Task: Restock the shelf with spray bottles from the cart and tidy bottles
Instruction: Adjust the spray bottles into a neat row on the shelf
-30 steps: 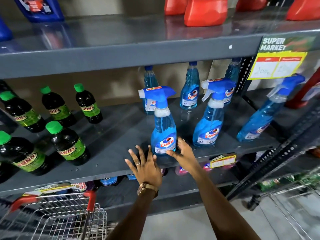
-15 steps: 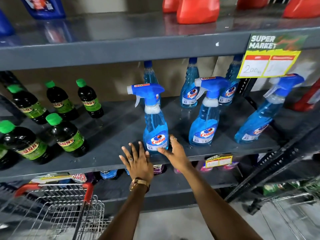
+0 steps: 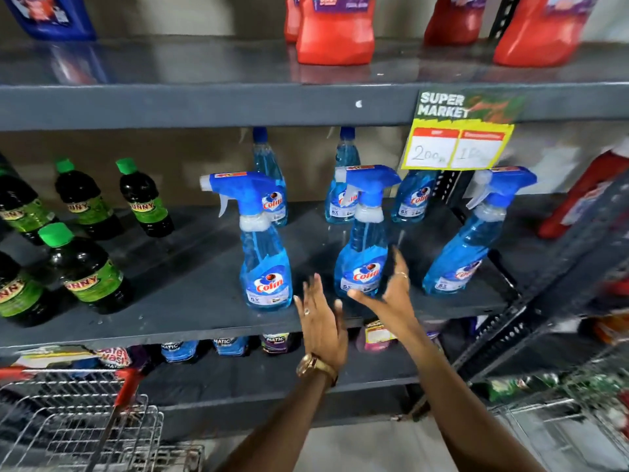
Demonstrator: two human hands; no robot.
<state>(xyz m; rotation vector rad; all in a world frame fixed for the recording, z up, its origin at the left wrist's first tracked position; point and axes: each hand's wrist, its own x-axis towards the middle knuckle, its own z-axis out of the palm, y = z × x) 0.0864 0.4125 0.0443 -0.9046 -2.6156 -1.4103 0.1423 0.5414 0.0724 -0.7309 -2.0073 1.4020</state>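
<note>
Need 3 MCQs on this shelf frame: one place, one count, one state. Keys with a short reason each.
1. Where do the green-capped dark bottles stand relative to the blue spray bottles?
A. To their left on the same shelf
B. On the shelf above
C. In the cart

2. How many spray bottles stand in the front row?
A. One
B. Three
C. Five

3. What is the right hand doing?
A. Gripping a red jug
B. Open beside the middle front spray bottle, not closed around it
C. Resting on the cart handle

Answers:
1. A, they share the middle shelf, left side.
2. B, three full trigger bottles stand in front.
3. B, its fingers are spread; the left hand is open too.
</note>
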